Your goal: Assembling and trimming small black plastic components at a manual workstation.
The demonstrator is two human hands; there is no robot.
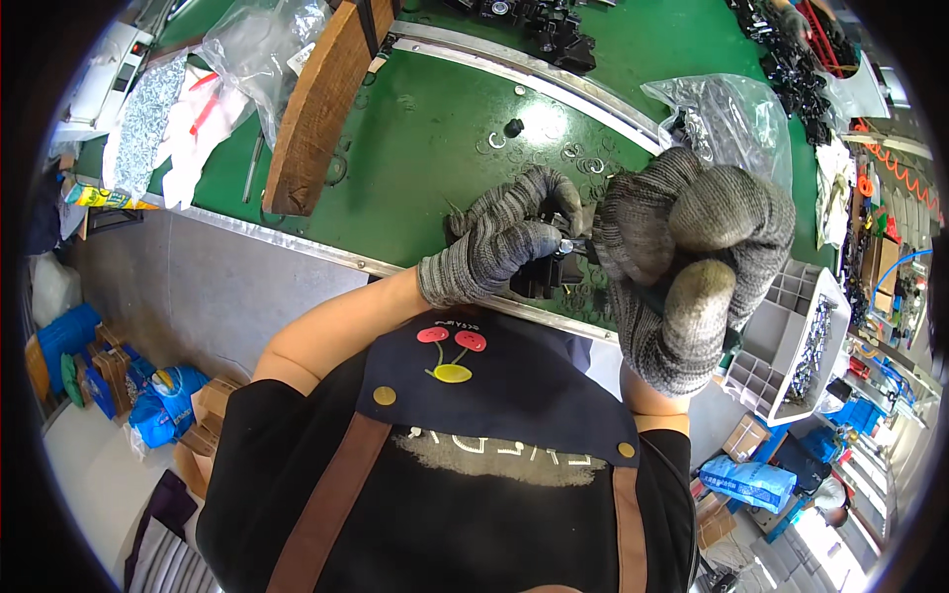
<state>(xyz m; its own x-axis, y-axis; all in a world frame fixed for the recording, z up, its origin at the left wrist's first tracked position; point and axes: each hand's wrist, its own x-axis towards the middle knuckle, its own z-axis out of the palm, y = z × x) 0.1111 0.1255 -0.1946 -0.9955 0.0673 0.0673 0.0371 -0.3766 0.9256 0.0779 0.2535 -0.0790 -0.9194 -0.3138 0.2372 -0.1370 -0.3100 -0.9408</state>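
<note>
1. A glossy green worktop [415, 128] with a pale metal edging strip [361, 265] is set in a cluttered workshop; a thick brown wooden board [316, 119] is placed across its left side.
2. A small, black, angular component [539, 279] is held near the worktop's front edge by the left hand [484, 249], gloved in striped grey knit, with thumb and fingers closed narrowly around it.
3. At the left thumb tip, a small bright metal piece [567, 245] is seen, pointed toward the right hand [736, 232], which is gloved alike and curled; whether anything is gripped there cannot be told.
4. The work in hand is judged to be partway through: the component is being handled, while thin loose metal rings [590, 165] and a small black cap [513, 127] are left lying beyond it. Which black parts in the heap [539, 30] at the far side are finished cannot be judged.
5. Much of the component is hidden by the left glove, and the grey plastic divided tray [771, 336] is partly covered by the right. The far heap is cut off by the upper edge.
</note>
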